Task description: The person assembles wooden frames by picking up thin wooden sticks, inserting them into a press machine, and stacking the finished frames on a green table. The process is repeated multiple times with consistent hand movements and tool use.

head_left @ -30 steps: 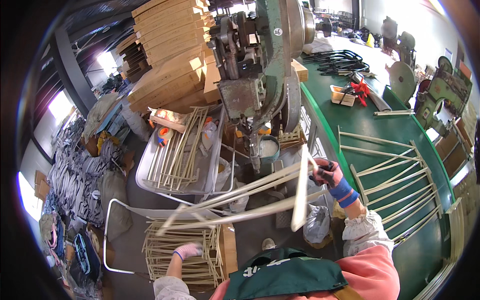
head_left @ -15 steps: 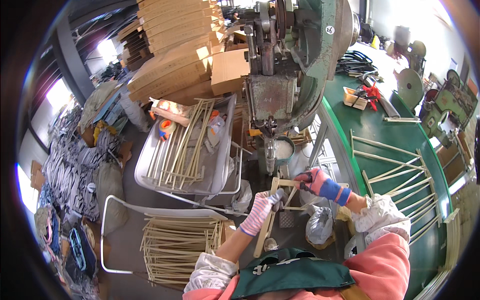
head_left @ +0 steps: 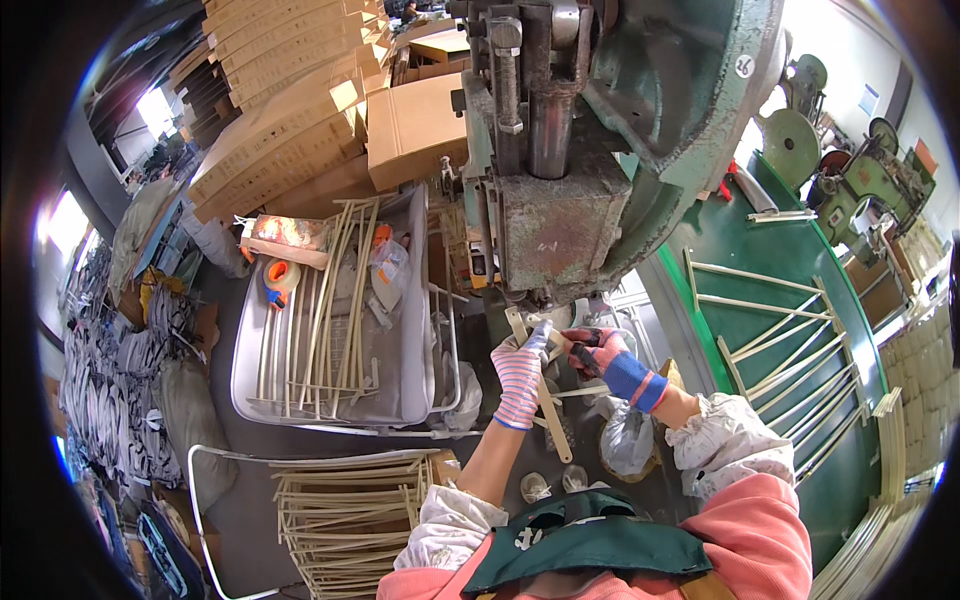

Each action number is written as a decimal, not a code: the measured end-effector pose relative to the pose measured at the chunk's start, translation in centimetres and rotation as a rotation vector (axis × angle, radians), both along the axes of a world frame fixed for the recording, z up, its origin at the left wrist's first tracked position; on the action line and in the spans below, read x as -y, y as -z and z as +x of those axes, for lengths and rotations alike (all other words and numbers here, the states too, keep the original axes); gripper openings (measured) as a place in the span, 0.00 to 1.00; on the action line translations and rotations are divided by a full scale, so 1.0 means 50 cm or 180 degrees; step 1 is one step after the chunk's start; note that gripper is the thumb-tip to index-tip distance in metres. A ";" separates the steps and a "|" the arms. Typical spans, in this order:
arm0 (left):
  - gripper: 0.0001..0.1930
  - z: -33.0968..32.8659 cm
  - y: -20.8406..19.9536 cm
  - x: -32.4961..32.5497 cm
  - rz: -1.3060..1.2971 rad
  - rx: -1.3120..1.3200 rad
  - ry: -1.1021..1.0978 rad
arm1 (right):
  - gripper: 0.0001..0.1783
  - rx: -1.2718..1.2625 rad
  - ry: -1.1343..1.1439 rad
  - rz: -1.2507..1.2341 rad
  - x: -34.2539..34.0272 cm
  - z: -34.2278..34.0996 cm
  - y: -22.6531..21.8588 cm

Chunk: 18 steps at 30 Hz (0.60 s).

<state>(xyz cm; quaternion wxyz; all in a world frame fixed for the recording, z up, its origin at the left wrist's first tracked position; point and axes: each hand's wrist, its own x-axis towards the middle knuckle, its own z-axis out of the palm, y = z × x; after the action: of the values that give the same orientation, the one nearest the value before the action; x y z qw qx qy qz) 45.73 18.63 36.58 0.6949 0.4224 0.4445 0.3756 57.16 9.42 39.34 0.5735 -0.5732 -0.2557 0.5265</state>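
Observation:
A cream-coloured frame of flat bars [head_left: 551,415] is in both hands, just below the head of a worn green press [head_left: 565,215]. Its longest bar slants down toward me and has small holes in it. My left hand [head_left: 519,382], in a striped pink and white glove, is closed round the upper part of that bar. A red and blue glove with dark fingertips covers my right hand [head_left: 602,358], closed on a crosspiece to the right. The frame's far end is partly hidden by the hands and the press.
A pale tub [head_left: 412,300] with cream bars, a tape roll and a bag stands to the left. Below it lies a stack of cream bars [head_left: 350,520]. A green table [head_left: 715,320] at right carries ladder-like frames. Cartons [head_left: 415,130] rise behind the tub.
Both hands have moved the frame up closer to the press head. The long bar now slants the other way, its near end to the right. The view has shifted nearer to the press.

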 end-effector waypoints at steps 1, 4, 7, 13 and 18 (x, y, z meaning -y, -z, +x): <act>0.13 0.004 0.003 -0.012 -0.0024 -0.0060 0.0072 | 0.15 -0.0157 -0.0130 0.0060 -0.003 -0.003 -0.001; 0.14 0.006 0.017 -0.033 0.0092 -0.0169 0.0280 | 0.15 -0.0463 -0.0215 -0.0238 -0.009 0.019 0.011; 0.13 0.001 0.033 -0.040 -0.0016 -0.0527 0.0369 | 0.15 -0.0995 -0.0751 -0.0014 -0.021 0.090 0.081; 0.06 -0.008 0.030 -0.043 -0.0297 -0.0203 0.0581 | 0.10 0.4095 -0.0613 0.0846 -0.182 0.191 0.343; 0.12 -0.026 0.018 -0.018 -0.0144 -0.0683 0.0542 | 0.10 0.2753 -0.1032 0.0841 -0.184 0.197 0.375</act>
<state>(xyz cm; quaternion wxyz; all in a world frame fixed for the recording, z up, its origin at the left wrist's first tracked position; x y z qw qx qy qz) 44.43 19.55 35.67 0.6821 0.4806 0.4872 0.2578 67.01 18.64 20.58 0.3929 -0.6146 -0.6216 0.2854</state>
